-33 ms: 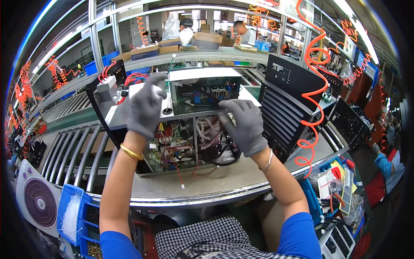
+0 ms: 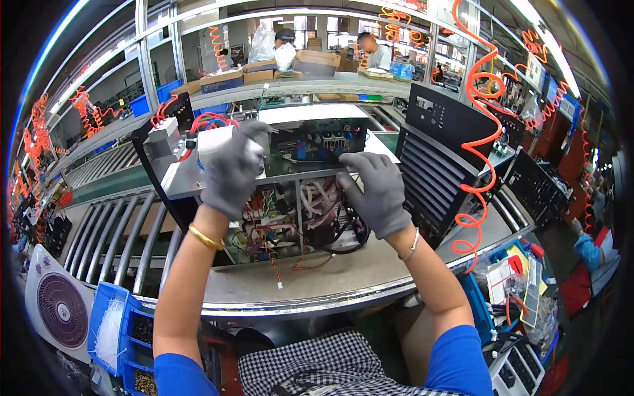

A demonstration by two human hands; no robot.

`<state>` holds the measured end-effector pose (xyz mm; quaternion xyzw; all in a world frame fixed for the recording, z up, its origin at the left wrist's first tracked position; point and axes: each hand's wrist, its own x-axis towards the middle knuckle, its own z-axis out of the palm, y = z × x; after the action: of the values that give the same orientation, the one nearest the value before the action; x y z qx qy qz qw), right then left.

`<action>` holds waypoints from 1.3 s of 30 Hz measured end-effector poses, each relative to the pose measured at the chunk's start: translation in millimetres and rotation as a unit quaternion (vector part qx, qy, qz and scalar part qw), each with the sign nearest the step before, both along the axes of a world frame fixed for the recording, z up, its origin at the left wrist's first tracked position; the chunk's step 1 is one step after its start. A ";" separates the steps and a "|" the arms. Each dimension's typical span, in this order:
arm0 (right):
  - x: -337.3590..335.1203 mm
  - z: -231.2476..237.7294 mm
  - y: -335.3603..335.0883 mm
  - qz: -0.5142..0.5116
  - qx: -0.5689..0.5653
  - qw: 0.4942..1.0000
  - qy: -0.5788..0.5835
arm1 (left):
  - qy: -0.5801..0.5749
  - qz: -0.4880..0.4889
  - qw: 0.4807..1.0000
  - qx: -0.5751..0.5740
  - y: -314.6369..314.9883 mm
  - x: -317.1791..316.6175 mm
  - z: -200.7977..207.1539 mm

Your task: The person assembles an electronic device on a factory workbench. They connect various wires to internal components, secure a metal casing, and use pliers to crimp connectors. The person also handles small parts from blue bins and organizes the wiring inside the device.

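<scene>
My gloved left hand (image 2: pixel 231 173) is raised over the left part of an open metal equipment housing (image 2: pixel 298 174). Its fingers curl toward a circuit board compartment (image 2: pixel 314 144) and are smeared by motion, so I cannot tell whether they hold anything. At that compartment's right front edge is my gloved right hand (image 2: pixel 378 191), its fingers bent and its thumb apart from them. A black cable (image 2: pixel 316 160) lies close to its fingertips. Below the shelf, bundled wires and parts fill the housing's lower bay (image 2: pixel 267 228). A red wire with a white plug (image 2: pixel 279 285) hangs onto the bench.
A black louvred panel (image 2: pixel 432 175) stands at the housing's right, beside a hanging orange coiled hose (image 2: pixel 485 178). Metal rollers (image 2: pixel 112 241) run on the left. Blue bins (image 2: pixel 109 323) and a fan (image 2: pixel 61 300) stand lower left. Two people are beyond the far shelf (image 2: pixel 310 86).
My left hand has shifted slightly right and down, its fingers now over the left edge of the compartment. My right hand has barely moved.
</scene>
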<state>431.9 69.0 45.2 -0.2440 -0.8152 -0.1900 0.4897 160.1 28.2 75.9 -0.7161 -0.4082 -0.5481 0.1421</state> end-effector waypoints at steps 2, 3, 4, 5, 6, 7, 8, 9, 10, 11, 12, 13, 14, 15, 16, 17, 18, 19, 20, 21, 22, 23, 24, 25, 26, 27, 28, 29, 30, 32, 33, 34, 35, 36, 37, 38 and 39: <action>12.0 -7.8 7.6 -0.027 -0.019 0.999 0.021 | 0.141 0.070 0.986 -0.061 -6.3 25.2 -9.1; 14.5 -10.9 10.5 -0.033 -0.016 0.999 0.028 | 0.183 0.124 0.967 -0.126 -7.3 36.1 -12.1; 16.1 -13.0 12.8 -0.037 -0.012 0.999 0.033 | 0.221 0.178 0.940 -0.188 -8.4 42.4 -14.5; 17.1 -15.7 14.3 -0.031 -0.042 0.998 0.039 | 0.260 0.226 0.912 -0.221 -5.1 41.7 -20.6; 17.8 -18.6 15.4 -0.025 -0.072 0.996 0.046 | 0.261 0.238 0.905 -0.237 -2.0 41.5 -24.4; 18.4 -21.3 17.1 -0.020 -0.104 0.993 0.053 | 0.262 0.248 0.898 -0.253 0.8 42.8 -27.1; 18.5 -22.4 19.4 -0.015 -0.109 0.993 0.052 | 0.263 0.258 0.889 -0.270 2.7 43.9 -28.3; 18.3 -23.3 21.6 -0.011 -0.113 0.992 0.051 | 0.267 0.269 0.880 -0.286 4.3 46.0 -28.3; 17.9 -24.4 23.1 -0.006 -0.119 0.992 0.051 | 0.271 0.275 0.873 -0.298 3.4 49.6 -26.2; 16.8 -24.7 24.1 -0.007 -0.115 0.992 0.051 | 0.275 0.280 0.866 -0.311 1.8 53.3 -23.4; 14.7 -23.9 24.8 -0.007 -0.111 0.992 0.051 | 0.279 0.285 0.858 -0.324 1.4 54.8 -22.2; 12.4 -22.8 24.3 -0.008 -0.108 0.993 0.051 | 0.275 0.283 0.860 -0.324 1.3 53.6 -21.8; 9.9 -20.2 23.6 -0.013 -0.110 0.993 0.046 | 0.272 0.282 0.861 -0.323 1.8 51.7 -21.2; 7.0 -16.4 23.0 -0.018 -0.112 0.993 0.040 | 0.269 0.280 0.863 -0.323 2.4 50.2 -20.7; 5.5 -13.3 23.0 -0.024 -0.114 0.993 0.034 | 0.267 0.283 0.865 -0.318 3.7 50.6 -20.1; 3.9 -13.8 26.3 -0.019 -0.108 0.993 0.051 | 0.264 0.285 0.866 -0.314 5.5 51.2 -19.7; 3.9 -13.7 28.6 -0.013 -0.117 0.991 0.060 | 0.262 0.287 0.868 -0.309 6.5 51.9 -20.7; 3.5 -11.9 30.9 -0.004 -0.123 0.990 0.071 | 0.263 0.281 0.880 -0.279 6.4 49.2 -22.0; 3.2 -11.6 32.6 0.004 -0.130 0.988 0.081 | 0.248 0.247 0.906 -0.240 4.2 47.9 -22.7; 2.1 -13.8 34.8 0.006 -0.152 0.984 0.097 | 0.231 0.212 0.928 -0.200 1.1 47.3 -23.9; 0.8 -13.8 34.9 0.021 -0.166 0.980 0.111 | 0.213 0.177 0.948 -0.158 -0.8 45.8 -24.5; 0.1 -13.7 34.2 0.035 -0.180 0.975 0.126 | 0.216 0.155 0.960 -0.088 0.9 45.9 -26.5; -0.8 -13.7 33.9 0.049 -0.194 0.970 0.141 | 0.219 0.176 0.955 -0.099 3.8 48.4 -24.2; -1.0 -15.3 34.4 0.070 -0.187 0.968 0.150 | 0.218 0.195 0.950 -0.110 7.4 56.8 -18.0; -1.5 -17.1 35.3 0.090 -0.180 0.967 0.159 | 0.218 0.214 0.944 -0.122 10.7 61.7 -11.8; -1.2 -17.3 35.5 0.111 -0.172 0.964 0.168 | 0.222 0.225 0.939 -0.137 13.3 62.4 -6.9; -1.3 -16.5 35.5 0.107 -0.169 0.967 0.156 | 0.222 0.223 0.939 -0.138 16.7 60.8 -7.4; -1.4 -14.8 34.8 0.104 -0.167 0.970 0.144 | 0.222 0.222 0.939 -0.138 21.2 57.6 -10.1; -1.4 -12.7 33.7 0.101 -0.164 0.973 0.131 | 0.222 0.221 0.940 -0.138 23.3 55.9 -11.5; 4.2 -9.7 28.5 0.026 -0.174 0.981 0.081 | 0.221 0.226 0.927 -0.203 16.8 61.5 -9.7; 6.7 -9.1 27.3 -0.011 -0.179 0.982 0.055 | 0.220 0.229 0.919 -0.235 13.9 63.6 -10.5; 6.8 -8.1 26.9 0.008 -0.183 0.982 0.051 | 0.215 0.222 0.924 -0.225 13.8 60.8 -15.9; 6.7 -7.2 27.2 0.028 -0.187 0.981 0.047 | 0.211 0.214 0.929 -0.215 16.3 55.6 -24.1; 6.8 -6.0 27.7 0.047 -0.191 0.979 0.043 | 0.206 0.207 0.934 -0.205 16.6 52.4 -29.5; 8.0 -3.8 28.4 0.062 -0.206 0.976 0.026 | 0.190 0.206 0.937 -0.209 13.5 52.9 -30.6; 10.8 -0.4 29.7 0.077 -0.220 0.972 0.009 | 0.184 0.204 0.939 -0.209 14.0 51.9 -31.7; 13.1 2.0 31.7 0.091 -0.234 0.968 -0.008 | 0.178 0.202 0.940 -0.208 15.5 50.5 -33.1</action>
<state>444.9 100.6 47.2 -0.2749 -0.8599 0.0499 0.4273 210.6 43.7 42.8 -0.7182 -0.6172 -0.2742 0.1678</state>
